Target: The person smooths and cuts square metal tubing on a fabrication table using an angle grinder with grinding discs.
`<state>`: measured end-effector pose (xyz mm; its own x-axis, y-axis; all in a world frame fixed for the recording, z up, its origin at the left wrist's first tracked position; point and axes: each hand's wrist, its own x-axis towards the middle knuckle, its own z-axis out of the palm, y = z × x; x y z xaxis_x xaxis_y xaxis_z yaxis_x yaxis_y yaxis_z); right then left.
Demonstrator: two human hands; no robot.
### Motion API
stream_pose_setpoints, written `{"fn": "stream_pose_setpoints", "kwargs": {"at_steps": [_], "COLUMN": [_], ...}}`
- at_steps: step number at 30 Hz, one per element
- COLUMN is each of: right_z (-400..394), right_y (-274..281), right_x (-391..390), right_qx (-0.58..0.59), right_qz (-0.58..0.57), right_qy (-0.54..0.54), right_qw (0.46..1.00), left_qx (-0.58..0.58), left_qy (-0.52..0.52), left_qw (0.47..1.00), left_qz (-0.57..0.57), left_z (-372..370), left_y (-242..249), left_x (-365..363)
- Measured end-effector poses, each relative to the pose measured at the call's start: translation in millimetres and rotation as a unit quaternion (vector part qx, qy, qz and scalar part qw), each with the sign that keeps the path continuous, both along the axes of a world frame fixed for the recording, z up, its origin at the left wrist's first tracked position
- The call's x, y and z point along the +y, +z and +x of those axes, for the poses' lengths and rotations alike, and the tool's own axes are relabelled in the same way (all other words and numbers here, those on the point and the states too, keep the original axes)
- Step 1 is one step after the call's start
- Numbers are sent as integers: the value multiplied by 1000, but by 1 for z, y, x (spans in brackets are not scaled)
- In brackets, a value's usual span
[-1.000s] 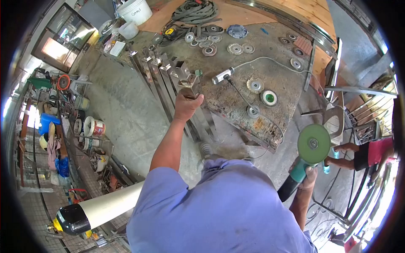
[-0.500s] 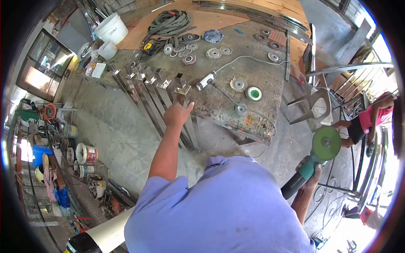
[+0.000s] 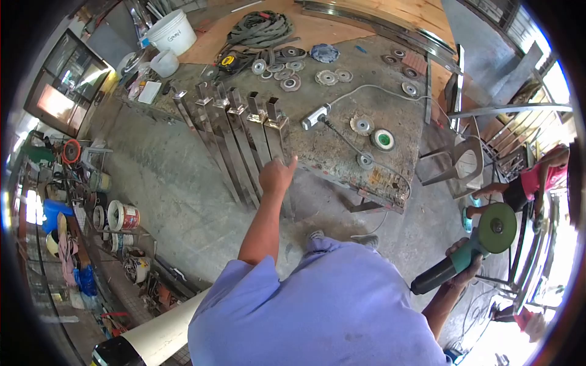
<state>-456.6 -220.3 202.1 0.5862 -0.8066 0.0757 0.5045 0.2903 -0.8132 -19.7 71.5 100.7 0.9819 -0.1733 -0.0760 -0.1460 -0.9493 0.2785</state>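
Note:
My left hand (image 3: 276,175) is around the front square steel tube (image 3: 276,139), below its top, with the thumb sticking out to the right. Its fingers are partly hidden. Several similar steel tubes (image 3: 241,137) lean in a row against the workbench edge, each with a short, narrower piece on its upper end. Out to the right, my right hand (image 3: 469,271) grips a green and black angle grinder (image 3: 448,266) by its body. The grinder's round green disc (image 3: 497,227) faces up toward me, clear of the tubes.
On the workbench (image 3: 329,152) lie several grinding discs (image 3: 326,77), a cable connector (image 3: 315,118) with its cord, and coiled dark straps (image 3: 262,29). A white bucket (image 3: 174,33) stands behind left. A plastic chair (image 3: 461,161) and a person in pink (image 3: 543,171) are at right.
The view has shifted, so the bench sits farther right. My left hand is lower along the front tube. My right hand has carried the grinder outward and slightly down.

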Motion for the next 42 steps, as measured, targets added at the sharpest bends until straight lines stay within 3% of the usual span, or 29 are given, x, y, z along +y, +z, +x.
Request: {"fn": "stream_pose_setpoints", "kwargs": {"at_steps": [4,9,13,17,25,31,33,35,38,42], "right_z": [11,-7,-22,-56,-112,-90,-72,-51,-7,68], "right_y": [-16,-43,-18,-11,-19,-14,-6,-2,-1,22], "right_x": [-21,-64,-102,-165,-260,-332,-354,-381,-434,-493], "right_qx": [-44,-28,45,16,15,83,142,190,228,303], "right_qz": [23,57,23,1,29,-50,-64,-77,-84,-72], "right_qy": [26,69,31,33,-27,-40,-51,-54,-50,-39], "right_qw": [998,996,998,999,999,995,986,977,969,949], "left_qx": [-16,69,38,-28,-12,32,46,-2,-55,-117], "left_qy": [-28,-70,-88,-100,-114,-89,-102,-136,-191,-247], "left_qw": [998,995,993,987,963,947,894,878,909,918], "left_qz": [-46,-32,-76,-121,-244,-306,-434,-459,-367,-289], "left_z": [-50,-99,-114,-120,-110,-29,26,67,116,184], "left_y": [-31,-35,-34,-14,-7,-15,-38,-35,-5,-18], "left_x": [1,-28,-86,-171,-303,-407,-463,-531,-636,-766]}}
